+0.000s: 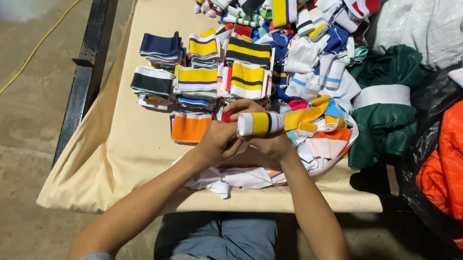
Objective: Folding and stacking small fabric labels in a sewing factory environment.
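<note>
Both my hands meet over the near middle of the table. My left hand (pixel 218 141) and my right hand (pixel 270 141) together grip a folded striped knit band (pixel 260 123), white with a yellow panel and thin dark blue lines. The band sticks out above my fingers, held slightly tilted. Just left of it lies an orange and white folded band (pixel 190 127). Under my wrists lie flat white knit pieces (pixel 240 177).
Neat stacks of folded striped bands (pixel 197 80) stand on the beige cloth-covered table (pixel 128 157). A loose heap of mixed bands (pixel 311 61) fills the far right. Green fabric bundle (pixel 386 110), orange fabric (pixel 453 163) and black plastic lie right. A black metal rail (pixel 84 73) runs left.
</note>
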